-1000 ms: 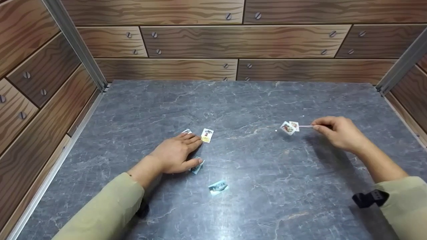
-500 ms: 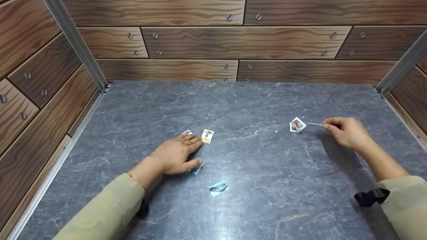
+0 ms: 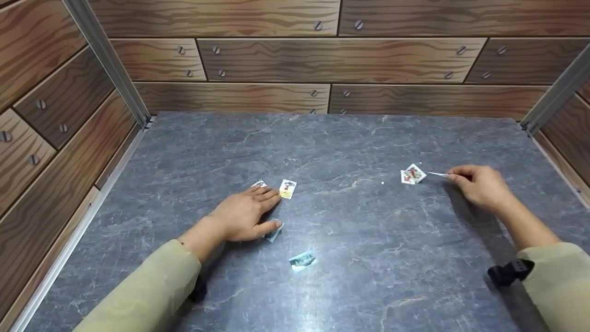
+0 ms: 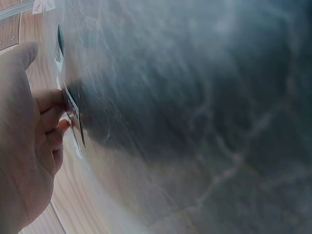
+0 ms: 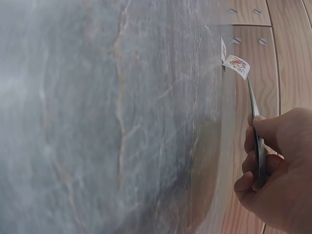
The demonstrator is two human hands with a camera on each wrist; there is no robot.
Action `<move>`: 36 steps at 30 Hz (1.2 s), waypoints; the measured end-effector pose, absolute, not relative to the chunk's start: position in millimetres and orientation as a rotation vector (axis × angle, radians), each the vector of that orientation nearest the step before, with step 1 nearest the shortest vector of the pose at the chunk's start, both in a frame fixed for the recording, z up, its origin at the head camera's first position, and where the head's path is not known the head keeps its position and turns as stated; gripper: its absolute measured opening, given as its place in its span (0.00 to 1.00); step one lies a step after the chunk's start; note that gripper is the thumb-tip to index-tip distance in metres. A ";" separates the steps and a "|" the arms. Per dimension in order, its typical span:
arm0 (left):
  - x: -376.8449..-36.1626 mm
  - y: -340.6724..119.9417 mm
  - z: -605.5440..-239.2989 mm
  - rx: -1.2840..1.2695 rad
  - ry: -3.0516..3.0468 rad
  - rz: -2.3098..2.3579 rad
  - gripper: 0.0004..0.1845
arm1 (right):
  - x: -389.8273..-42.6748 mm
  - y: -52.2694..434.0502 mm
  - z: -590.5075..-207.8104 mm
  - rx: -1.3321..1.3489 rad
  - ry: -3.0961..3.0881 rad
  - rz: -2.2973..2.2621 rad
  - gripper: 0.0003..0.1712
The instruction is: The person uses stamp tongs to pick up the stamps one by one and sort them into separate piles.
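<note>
Over the table (image 3: 350, 147), right fingers (image 3: 463, 169) pinch tweezers (image 5: 261, 158) touching a card (image 5: 238, 66); left fingers (image 3: 270, 200) lie outstretched beside another card (image 3: 288, 188).

Smooth metal tweezers (image 5: 261, 158) and a thin, paper-like picture card (image 5: 237, 66) show against a stone-patterned tabletop (image 3: 345, 221), its glossy surface throwing back a bright patch of light. Wood-grain wall panels (image 3: 262, 60) look printed beside a grey metal corner post (image 3: 102, 57); the left sleeve (image 3: 143, 286) is matt cloth, the wrist device (image 3: 510, 272) black and plastic-looking.
</note>
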State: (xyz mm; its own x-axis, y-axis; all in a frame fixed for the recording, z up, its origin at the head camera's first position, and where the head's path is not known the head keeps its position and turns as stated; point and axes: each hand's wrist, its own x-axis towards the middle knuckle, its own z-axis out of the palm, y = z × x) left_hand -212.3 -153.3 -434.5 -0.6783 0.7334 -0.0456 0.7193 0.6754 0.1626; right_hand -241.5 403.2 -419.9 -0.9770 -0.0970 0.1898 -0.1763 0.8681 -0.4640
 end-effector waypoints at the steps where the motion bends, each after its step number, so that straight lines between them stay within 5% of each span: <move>1: -212.2 -153.2 -434.3 1.207 2.776 0.199 0.41 | -241.6 403.2 -419.9 0.209 -2.885 0.738 0.17; 36: -214.4 -153.7 -437.0 1.173 2.757 0.174 0.42 | -242.6 409.4 -424.3 0.216 -2.914 0.724 0.17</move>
